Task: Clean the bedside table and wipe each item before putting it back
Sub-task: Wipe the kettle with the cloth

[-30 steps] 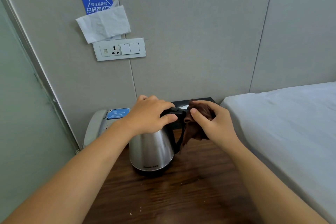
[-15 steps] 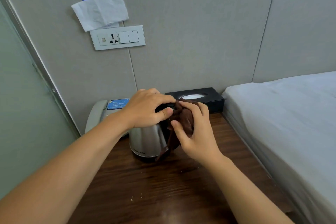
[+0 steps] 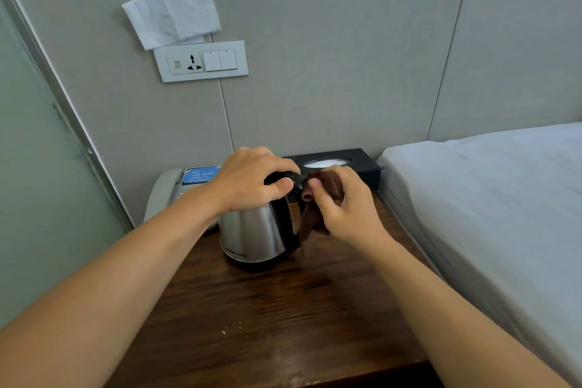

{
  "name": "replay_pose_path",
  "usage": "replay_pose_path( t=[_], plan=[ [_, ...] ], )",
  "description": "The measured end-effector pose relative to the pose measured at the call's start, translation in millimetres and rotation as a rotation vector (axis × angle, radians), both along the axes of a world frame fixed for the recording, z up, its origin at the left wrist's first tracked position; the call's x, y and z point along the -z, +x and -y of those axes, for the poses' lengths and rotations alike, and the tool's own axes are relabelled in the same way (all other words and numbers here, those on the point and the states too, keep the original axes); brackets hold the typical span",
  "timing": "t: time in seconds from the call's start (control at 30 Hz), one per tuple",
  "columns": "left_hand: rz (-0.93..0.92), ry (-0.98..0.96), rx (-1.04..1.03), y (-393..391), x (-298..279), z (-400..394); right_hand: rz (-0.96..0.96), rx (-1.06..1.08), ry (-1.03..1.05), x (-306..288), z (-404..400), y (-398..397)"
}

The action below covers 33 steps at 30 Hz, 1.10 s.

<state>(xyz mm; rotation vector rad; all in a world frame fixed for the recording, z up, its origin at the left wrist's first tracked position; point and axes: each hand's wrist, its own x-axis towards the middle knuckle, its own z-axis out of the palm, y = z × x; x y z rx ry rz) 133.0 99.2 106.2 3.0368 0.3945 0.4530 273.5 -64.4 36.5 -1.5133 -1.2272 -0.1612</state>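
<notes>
Both hands are curled: the left hand (image 3: 252, 179) is clamped over the shiny steel kettle (image 3: 256, 231) top, a crumpled brown cloth (image 3: 318, 208) is pinched by the right hand (image 3: 345, 209) against its black handle (image 3: 288, 198).

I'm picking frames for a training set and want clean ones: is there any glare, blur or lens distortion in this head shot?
Head view: sharp overall, no motion blur on the left hand or right hand; soft daylight, with only faint shadows under the kettle; mild reflections on its steel body and a sheen on the wooden table; wide-angle bending curves the wall panel seams and the bed edge.
</notes>
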Motion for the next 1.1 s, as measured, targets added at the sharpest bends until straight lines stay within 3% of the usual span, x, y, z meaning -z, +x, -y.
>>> replay_pose_path(
  t=[0.17,0.4,0.57,0.7,0.83,0.93,1.1],
  plan=[
    [0.038,0.009,0.008,-0.3,2.8,-1.6,0.123,-0.044,0.044,19.4,2.9,-18.0],
    [0.059,0.012,0.039,-0.1,2.2,-1.4,0.164,0.005,-0.271,41.6,27.6,-10.0],
    [0.054,0.014,0.026,0.4,4.3,-3.0,0.114,0.009,0.006,15.8,16.5,-17.6],
    [0.067,0.003,0.028,1.1,4.9,-5.5,0.022,0.017,0.167,30.9,9.7,-28.8],
    [0.056,0.001,0.015,0.5,4.3,-0.7,-0.039,-0.038,0.074,48.5,24.0,-24.2],
    [0.042,-0.011,0.0,0.8,2.7,0.5,0.017,-0.029,-0.059,34.5,30.9,-14.4],
    [0.04,-0.006,-0.016,1.3,4.2,-1.1,0.022,0.001,0.04,9.3,19.1,-18.5]
  ],
)
